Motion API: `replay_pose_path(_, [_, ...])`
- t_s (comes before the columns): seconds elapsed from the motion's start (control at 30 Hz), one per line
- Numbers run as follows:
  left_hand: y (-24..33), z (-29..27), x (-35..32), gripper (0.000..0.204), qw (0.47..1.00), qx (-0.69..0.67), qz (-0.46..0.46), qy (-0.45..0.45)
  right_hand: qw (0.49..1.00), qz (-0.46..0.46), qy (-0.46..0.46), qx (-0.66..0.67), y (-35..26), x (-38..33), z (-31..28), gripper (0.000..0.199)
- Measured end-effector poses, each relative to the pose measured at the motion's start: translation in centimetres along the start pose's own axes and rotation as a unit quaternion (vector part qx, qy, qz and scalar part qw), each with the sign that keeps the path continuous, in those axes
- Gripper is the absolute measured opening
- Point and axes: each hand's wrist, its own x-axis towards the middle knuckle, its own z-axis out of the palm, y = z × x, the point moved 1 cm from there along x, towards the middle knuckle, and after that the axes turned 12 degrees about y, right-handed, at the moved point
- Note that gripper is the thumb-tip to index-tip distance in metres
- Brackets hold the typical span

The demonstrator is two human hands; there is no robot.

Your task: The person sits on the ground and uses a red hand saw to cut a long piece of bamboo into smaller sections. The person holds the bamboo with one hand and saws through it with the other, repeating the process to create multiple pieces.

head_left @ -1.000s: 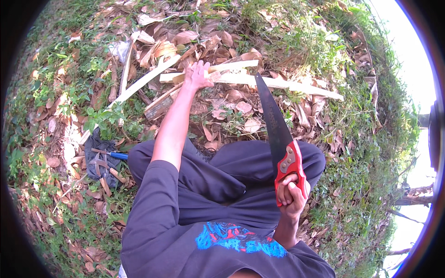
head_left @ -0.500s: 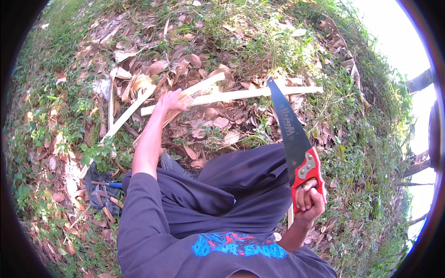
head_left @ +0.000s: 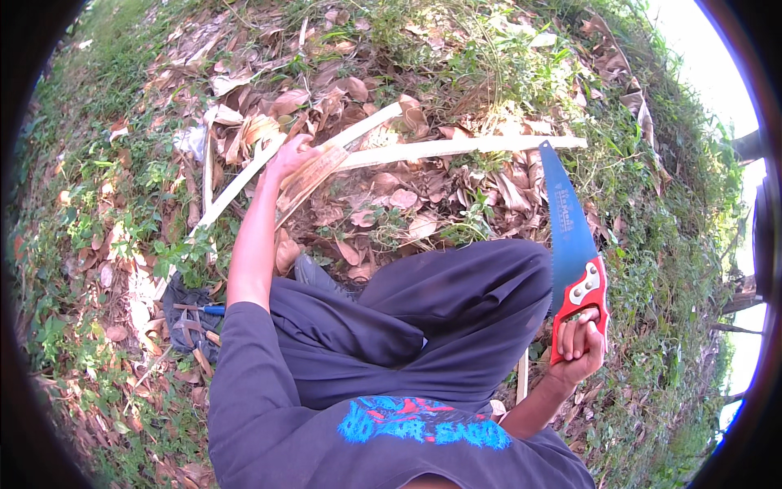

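Observation:
My right hand (head_left: 580, 349) is closed around the red handle of a handsaw (head_left: 574, 224). The saw's dark blade points away from me, its tip by the right end of a long pale wooden strip (head_left: 456, 148). At the left, my left hand (head_left: 287, 159) has its fingers apart beside a rough brown piece of wood (head_left: 314, 181). This piece slants across the near ends of the strips. A shorter pale strip (head_left: 371, 124) angles away behind it, and another strip (head_left: 240, 191) runs down to the left, partly behind my hand.
Dry leaves (head_left: 407, 200) and grass cover the ground. Left of my crossed legs (head_left: 456, 297), a dark bag (head_left: 187, 319) lies with a blue-handled tool (head_left: 213, 310) and other tools. A pale strip (head_left: 522, 376) lies by my right knee. A whitish plastic scrap (head_left: 191, 143) is at far left.
The saw has swung right in my right hand, from over the long strip to its right end. My left hand has shifted left, uncovering more of the brown piece.

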Motion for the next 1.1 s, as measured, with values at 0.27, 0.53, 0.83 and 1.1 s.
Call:
replay_pose_path(0.27, [-3.7,-2.9,-3.0,0.078,0.969,0.207,0.101,-0.086,0.999,-0.023,0.015,-0.028,0.6,0.3,0.7,0.017])
replay_pose_path(0.53, [-4.2,-3.3,-1.3,0.052,0.928,0.303,0.026,-0.215,0.998,-0.027,-0.010,-0.057,0.1,-0.1,0.9,0.018])
replay_pose_path(0.83, [-8.0,-3.8,-5.4,0.031,0.961,0.222,0.150,-0.062,0.998,0.001,-0.046,-0.035,0.9,0.0,1.5,0.019])
replay_pose_path(1.1, [-7.3,-2.8,-8.5,0.025,0.955,0.287,0.077,-0.030,0.995,0.035,-0.088,-0.015,0.8,-1.8,2.5,0.021])
